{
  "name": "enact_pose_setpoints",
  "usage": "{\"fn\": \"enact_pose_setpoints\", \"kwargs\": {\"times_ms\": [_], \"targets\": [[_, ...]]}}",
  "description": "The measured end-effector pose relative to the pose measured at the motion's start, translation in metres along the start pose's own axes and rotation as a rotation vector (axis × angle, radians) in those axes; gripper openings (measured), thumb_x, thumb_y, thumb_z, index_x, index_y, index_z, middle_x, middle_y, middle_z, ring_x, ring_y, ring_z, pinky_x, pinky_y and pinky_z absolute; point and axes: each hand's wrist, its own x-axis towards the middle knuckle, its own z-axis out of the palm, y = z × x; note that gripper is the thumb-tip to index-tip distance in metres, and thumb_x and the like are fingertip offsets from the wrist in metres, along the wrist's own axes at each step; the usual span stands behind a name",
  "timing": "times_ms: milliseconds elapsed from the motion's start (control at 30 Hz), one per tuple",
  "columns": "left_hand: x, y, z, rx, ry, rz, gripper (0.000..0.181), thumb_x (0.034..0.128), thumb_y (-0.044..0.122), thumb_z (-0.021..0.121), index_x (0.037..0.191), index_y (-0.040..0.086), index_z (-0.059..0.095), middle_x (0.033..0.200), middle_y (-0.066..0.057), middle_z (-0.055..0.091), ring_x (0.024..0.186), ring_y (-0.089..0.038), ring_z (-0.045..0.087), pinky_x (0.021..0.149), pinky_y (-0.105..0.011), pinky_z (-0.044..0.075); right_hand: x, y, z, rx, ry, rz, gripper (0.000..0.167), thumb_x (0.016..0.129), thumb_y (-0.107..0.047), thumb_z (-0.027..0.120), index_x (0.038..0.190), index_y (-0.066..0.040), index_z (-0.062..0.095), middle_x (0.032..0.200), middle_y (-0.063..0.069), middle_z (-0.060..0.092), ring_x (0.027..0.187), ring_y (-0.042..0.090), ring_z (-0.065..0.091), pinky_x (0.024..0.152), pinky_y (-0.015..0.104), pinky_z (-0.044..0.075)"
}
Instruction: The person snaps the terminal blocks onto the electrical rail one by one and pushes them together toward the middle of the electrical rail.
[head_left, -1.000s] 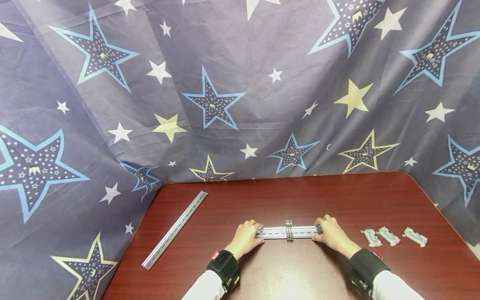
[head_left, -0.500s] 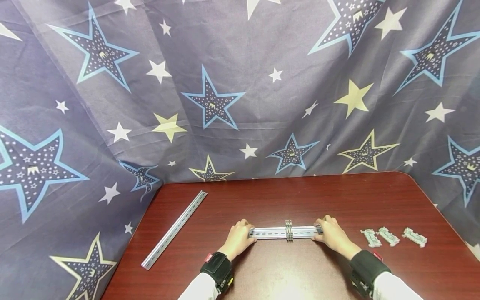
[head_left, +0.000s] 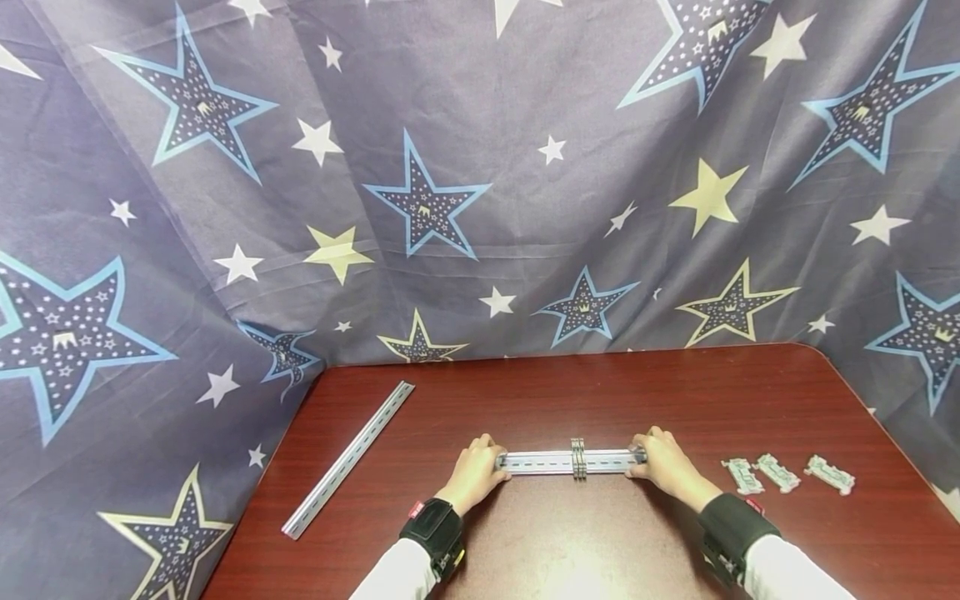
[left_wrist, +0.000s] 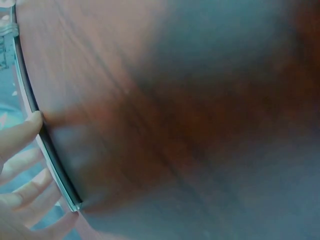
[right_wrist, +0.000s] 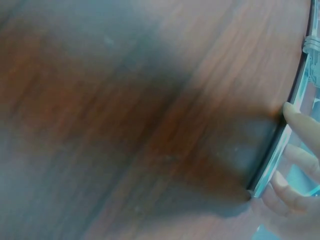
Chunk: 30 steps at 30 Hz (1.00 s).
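A slotted metal DIN rail [head_left: 536, 463] lies crosswise in front of me, with a small group of thin terminal blocks [head_left: 578, 459] clipped on it right of its middle. My left hand [head_left: 474, 472] grips the rail's left end, thumb on the near edge and fingers on the far side. At the opposite end my right hand [head_left: 666, 468] holds the rail in the same way. The left wrist view shows the thumb [left_wrist: 33, 120] against the rail's edge, and the right wrist view shows the other thumb [right_wrist: 295, 114] doing likewise. Both rail ends are partly covered in the head view.
Another, longer-looking DIN rail [head_left: 348, 458] lies slanted at the left of the reddish-brown table [head_left: 600, 392]. To the right of my right hand are 3 loose pale terminal blocks [head_left: 777, 472], lying flat. A star-patterned cloth [head_left: 480, 167] hangs behind the table.
My left hand has slid left along the rail to its end. In the last half second the rail and both hands have shifted very slightly away from me. The right hand keeps its hold.
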Motion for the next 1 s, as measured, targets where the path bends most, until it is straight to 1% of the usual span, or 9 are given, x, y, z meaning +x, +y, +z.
{"fn": "enact_pose_setpoints", "kwargs": {"times_ms": [167, 433, 533, 667, 700, 800, 900, 933, 1000], "targets": [[0.009, -0.003, -0.001, 0.009, -0.013, 0.004, 0.029, 0.0638, 0.022, 0.075, 0.087, 0.008, 0.067, 0.078, -0.003, 0.051, 0.074, -0.021, 0.052, 0.06, -0.035, 0.042, 0.008, 0.001, -0.003, 0.004, -0.021, 0.008, 0.03, 0.058, -0.019, 0.078, 0.077, -0.003, 0.061, 0.073, 0.009, 0.05, 0.071, 0.027, 0.047, 0.064, 0.039, 0.04], [0.019, -0.003, -0.003, 0.013, -0.049, -0.005, 0.027, 0.0641, 0.022, 0.075, 0.085, 0.008, 0.067, 0.076, -0.002, 0.049, 0.074, -0.021, 0.052, 0.059, -0.034, 0.043, 0.017, 0.006, -0.004, -0.008, -0.024, 0.003, 0.029, 0.058, -0.017, 0.079, 0.077, -0.002, 0.062, 0.072, 0.009, 0.052, 0.07, 0.028, 0.049, 0.065, 0.04, 0.04], [0.022, -0.005, 0.0, -0.001, -0.045, 0.003, 0.027, 0.0639, 0.021, 0.075, 0.085, 0.007, 0.067, 0.074, -0.002, 0.049, 0.072, -0.021, 0.052, 0.058, -0.035, 0.043, 0.02, 0.008, -0.003, -0.014, -0.023, -0.004, 0.028, 0.057, -0.017, 0.079, 0.075, -0.003, 0.062, 0.071, 0.008, 0.053, 0.07, 0.028, 0.049, 0.065, 0.04, 0.04], [0.025, -0.01, 0.005, -0.043, -0.017, 0.037, 0.027, 0.0627, 0.019, 0.076, 0.083, 0.004, 0.067, 0.071, -0.003, 0.047, 0.069, -0.022, 0.051, 0.055, -0.035, 0.042, 0.024, 0.011, -0.003, -0.011, -0.022, -0.002, 0.026, 0.057, -0.018, 0.079, 0.073, -0.005, 0.062, 0.07, 0.007, 0.054, 0.07, 0.028, 0.05, 0.066, 0.041, 0.04], [0.027, -0.019, 0.016, -0.053, 0.007, 0.068, 0.027, 0.0648, 0.024, 0.075, 0.083, 0.006, 0.067, 0.072, -0.002, 0.047, 0.068, -0.021, 0.05, 0.054, -0.035, 0.041, 0.025, 0.012, -0.003, -0.011, -0.02, -0.002, 0.026, 0.057, -0.018, 0.079, 0.073, -0.005, 0.062, 0.07, 0.007, 0.054, 0.07, 0.028, 0.05, 0.066, 0.041, 0.04], [0.03, -0.02, 0.016, -0.062, 0.009, 0.076, 0.027, 0.0654, 0.025, 0.075, 0.083, 0.006, 0.066, 0.072, -0.002, 0.046, 0.069, -0.021, 0.05, 0.054, -0.035, 0.041, 0.027, 0.013, -0.003, -0.01, -0.022, 0.003, 0.027, 0.056, -0.018, 0.079, 0.074, -0.004, 0.063, 0.071, 0.007, 0.055, 0.071, 0.03, 0.05, 0.067, 0.041, 0.04], [0.033, -0.019, 0.014, -0.056, 0.007, 0.066, 0.026, 0.0654, 0.024, 0.075, 0.083, 0.007, 0.067, 0.072, -0.003, 0.047, 0.069, -0.022, 0.051, 0.055, -0.035, 0.042, 0.031, 0.014, -0.003, -0.018, -0.024, 0.006, 0.027, 0.056, -0.017, 0.079, 0.073, -0.004, 0.062, 0.07, 0.007, 0.056, 0.071, 0.029, 0.05, 0.067, 0.041, 0.04], [0.034, -0.011, 0.004, -0.046, -0.012, 0.038, 0.025, 0.0631, 0.019, 0.076, 0.082, 0.005, 0.067, 0.072, -0.004, 0.047, 0.069, -0.023, 0.051, 0.055, -0.035, 0.043, 0.032, 0.015, -0.003, -0.02, -0.023, 0.008, 0.027, 0.056, -0.017, 0.079, 0.073, -0.004, 0.062, 0.07, 0.007, 0.056, 0.072, 0.029, 0.05, 0.068, 0.041, 0.04], [0.037, -0.01, 0.003, -0.022, -0.014, 0.028, 0.025, 0.0625, 0.019, 0.076, 0.081, 0.005, 0.067, 0.071, -0.003, 0.047, 0.069, -0.022, 0.052, 0.056, -0.034, 0.043, 0.036, 0.016, -0.003, -0.021, -0.024, 0.012, 0.027, 0.055, -0.017, 0.079, 0.072, -0.004, 0.062, 0.07, 0.007, 0.055, 0.072, 0.029, 0.05, 0.068, 0.041, 0.04]]}}
